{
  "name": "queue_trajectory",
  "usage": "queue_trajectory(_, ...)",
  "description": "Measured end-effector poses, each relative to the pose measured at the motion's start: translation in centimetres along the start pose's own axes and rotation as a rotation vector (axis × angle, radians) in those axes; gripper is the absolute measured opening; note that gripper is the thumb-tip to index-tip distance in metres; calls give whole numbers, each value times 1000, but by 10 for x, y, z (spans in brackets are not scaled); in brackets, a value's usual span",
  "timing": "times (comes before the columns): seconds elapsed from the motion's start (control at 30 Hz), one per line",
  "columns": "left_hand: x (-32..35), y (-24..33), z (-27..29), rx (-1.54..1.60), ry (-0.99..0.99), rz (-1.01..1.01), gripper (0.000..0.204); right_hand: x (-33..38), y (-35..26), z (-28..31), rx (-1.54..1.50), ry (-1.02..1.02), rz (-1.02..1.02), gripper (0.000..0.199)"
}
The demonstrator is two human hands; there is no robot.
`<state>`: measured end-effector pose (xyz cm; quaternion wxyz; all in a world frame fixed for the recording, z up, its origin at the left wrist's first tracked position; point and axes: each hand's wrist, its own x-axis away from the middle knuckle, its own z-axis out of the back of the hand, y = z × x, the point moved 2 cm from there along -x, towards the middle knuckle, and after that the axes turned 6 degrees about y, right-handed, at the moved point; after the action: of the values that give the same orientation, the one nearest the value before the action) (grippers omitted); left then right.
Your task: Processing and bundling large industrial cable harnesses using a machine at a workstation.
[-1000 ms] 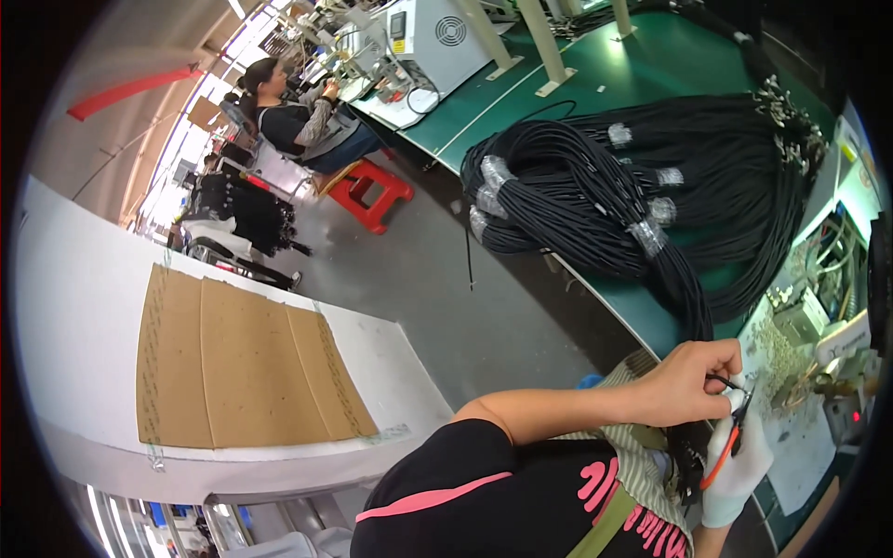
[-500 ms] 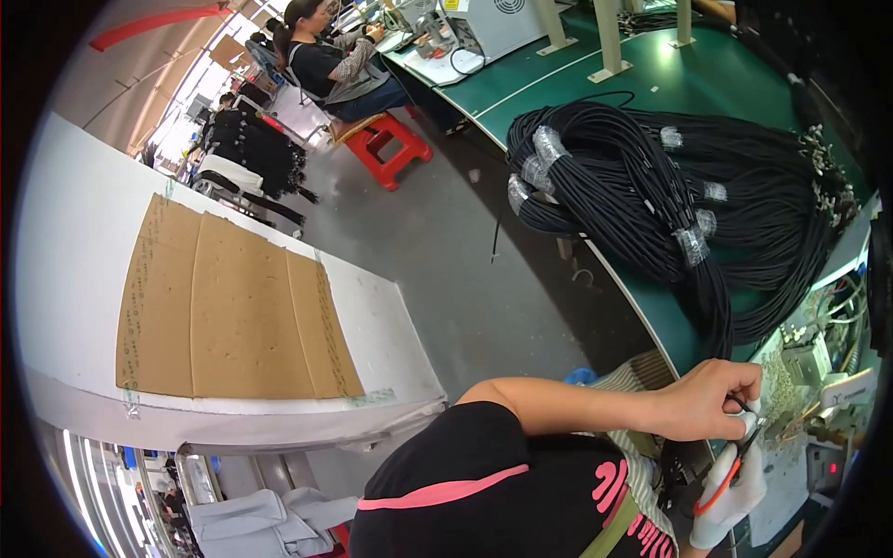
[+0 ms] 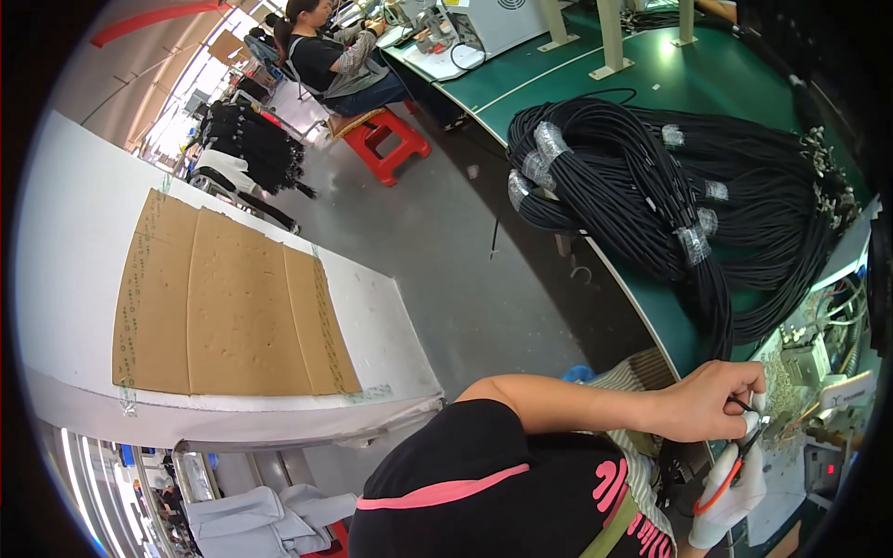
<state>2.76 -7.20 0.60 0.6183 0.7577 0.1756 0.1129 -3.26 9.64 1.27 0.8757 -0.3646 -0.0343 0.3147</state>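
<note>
My bare left hand (image 3: 714,400) is closed, thumb and fingertips pinching a thin black cable (image 3: 739,404) by its end. Right below it, my right hand (image 3: 737,502), in a white glove, grips a small pair of cutters with orange handles (image 3: 721,485). The jaws of the cutters (image 3: 761,426) meet the cable end just beside my left fingertips. Whether the blades are closed on it is too small to tell. Part of the glove lies behind the handles.
Thick bundles of black cable (image 3: 605,186), wrapped with clear film, lie on the green table (image 3: 521,102). Past my hands are cut scraps (image 3: 779,377) and a device with a red display (image 3: 824,470). A red stool (image 3: 386,147) holds a seated person; cardboard (image 3: 242,307) covers a white partition at left.
Both hands stay in nearly the same place, with the cutters still at the cable end. The seated person in the background has shifted the arms slightly.
</note>
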Motion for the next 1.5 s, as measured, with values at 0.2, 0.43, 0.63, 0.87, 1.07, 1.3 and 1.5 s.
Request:
queue_trajectory(0.2,1,-5,-1,10,58,-39,26,-2,-14,3,21,20,100,29)
queue_trajectory(0.43,6,7,-6,-203,-17,-154,26,2,-5,15,-53,245,64,31)
queue_trajectory(0.63,8,5,-9,-240,-118,-177,27,-2,-6,20,-96,1,113,24)
queue_trajectory(0.87,9,8,-10,-259,-157,-209,27,-2,-13,17,-147,74,80,21)
queue_trajectory(1.07,9,6,-11,-233,-139,-220,27,0,-11,18,-165,98,77,21)
queue_trajectory(1.3,9,7,-9,-246,-115,-234,29,0,0,18,-65,125,144,22)
queue_trajectory(1.5,8,8,-12,-236,-124,-216,31,2,14,20,-174,39,152,26)
